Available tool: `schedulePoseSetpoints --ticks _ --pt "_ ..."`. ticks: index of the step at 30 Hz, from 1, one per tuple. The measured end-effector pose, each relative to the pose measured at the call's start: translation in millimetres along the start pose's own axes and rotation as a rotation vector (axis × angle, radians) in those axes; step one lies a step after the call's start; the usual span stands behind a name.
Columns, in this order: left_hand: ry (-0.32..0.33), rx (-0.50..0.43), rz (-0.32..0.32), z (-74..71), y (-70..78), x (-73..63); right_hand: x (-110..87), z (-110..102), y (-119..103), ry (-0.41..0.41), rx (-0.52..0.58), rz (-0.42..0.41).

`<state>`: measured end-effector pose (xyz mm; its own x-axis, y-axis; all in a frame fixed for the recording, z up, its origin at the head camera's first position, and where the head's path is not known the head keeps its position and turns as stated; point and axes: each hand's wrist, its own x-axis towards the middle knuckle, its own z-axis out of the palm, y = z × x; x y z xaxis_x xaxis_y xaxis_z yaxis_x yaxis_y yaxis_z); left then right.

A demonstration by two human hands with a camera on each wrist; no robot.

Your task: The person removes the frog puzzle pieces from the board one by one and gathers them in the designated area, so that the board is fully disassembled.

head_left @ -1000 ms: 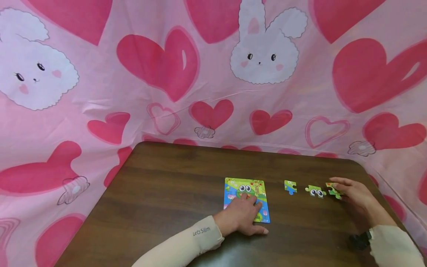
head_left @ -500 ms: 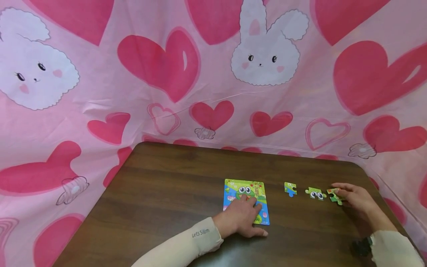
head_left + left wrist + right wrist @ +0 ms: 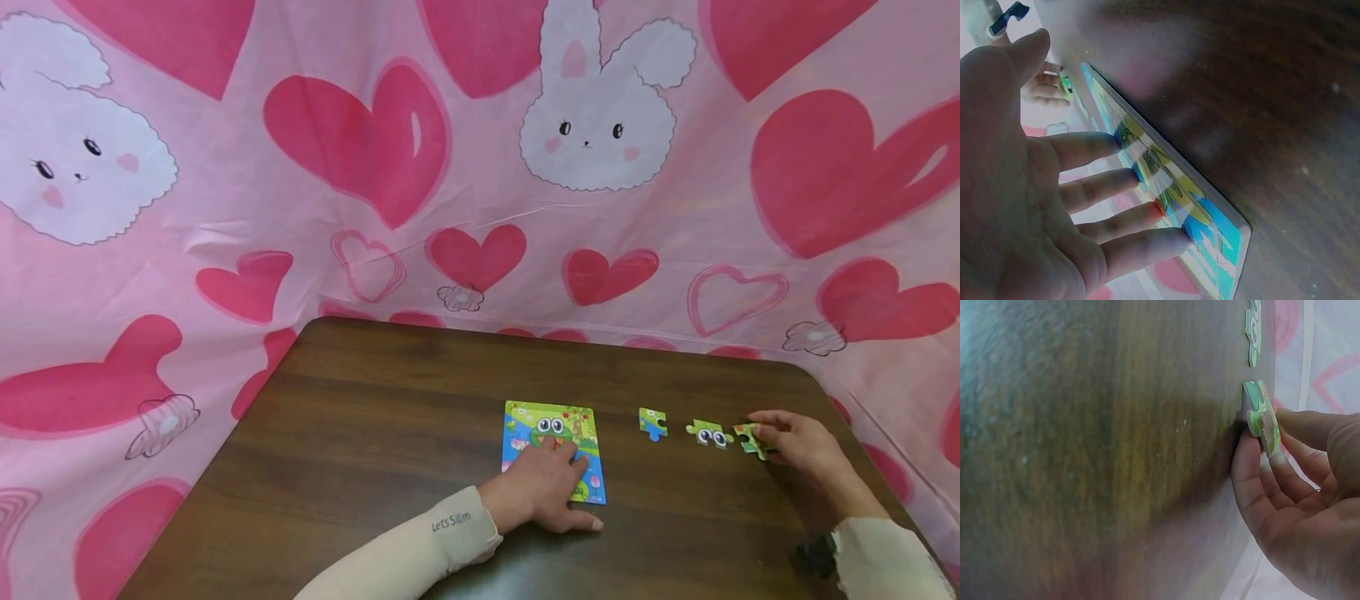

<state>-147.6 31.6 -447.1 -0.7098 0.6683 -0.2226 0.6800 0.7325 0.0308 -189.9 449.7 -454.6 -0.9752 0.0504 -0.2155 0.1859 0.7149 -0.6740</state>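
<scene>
Over the last second, the red-spotted green puzzle piece (image 3: 750,439) had shifted slightly toward me, and my right grip (image 3: 806,454) had come with it. I was pinching that piece by its right side between thumb and fingers. Seen from my right wrist it looked tilted, and I could not tell whether any edge of it touched the table (image 3: 405,400). It was at the right end of a row of three loose pieces. Just beside it on the left lay the eyes piece (image 3: 708,434), with two big white eyes on green; farther left, apart from that one, lay the blue-and-green piece (image 3: 652,423), its knob pointing toward me. Both were face up on the table.

My left grip (image 3: 547,487) had stayed on the frog picture board (image 3: 579,427), left of the row and apart from it. The four fingers were straight and parted, their tips resting on the printed surface, while the thumb stuck out to the right past the board's near edge. My hand covered part of the frog, though its two round eyes showed beyond my fingertips.

Dark lettering ran along my cream left sleeve (image 3: 420,546). Behind the table hung pink cloth (image 3: 315,192) printed with red hearts and white rabbits.
</scene>
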Motion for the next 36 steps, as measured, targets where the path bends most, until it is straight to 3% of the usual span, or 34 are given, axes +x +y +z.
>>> schedulePoseSetpoints --ticks 24,30,36 --pt "0.003 0.006 0.0 -3.8 1.5 -2.4 -5.5 -7.8 -0.6 0.013 -0.086 0.03" --pt "0.002 0.035 -0.02 -3.0 4.0 -2.7 -7.2 -8.0 -0.9 0.077 -0.133 0.029" --pt "0.005 0.022 -0.038 -3.6 5.7 -4.0 -9.6 -3.0 -2.0 0.139 -0.047 0.047"
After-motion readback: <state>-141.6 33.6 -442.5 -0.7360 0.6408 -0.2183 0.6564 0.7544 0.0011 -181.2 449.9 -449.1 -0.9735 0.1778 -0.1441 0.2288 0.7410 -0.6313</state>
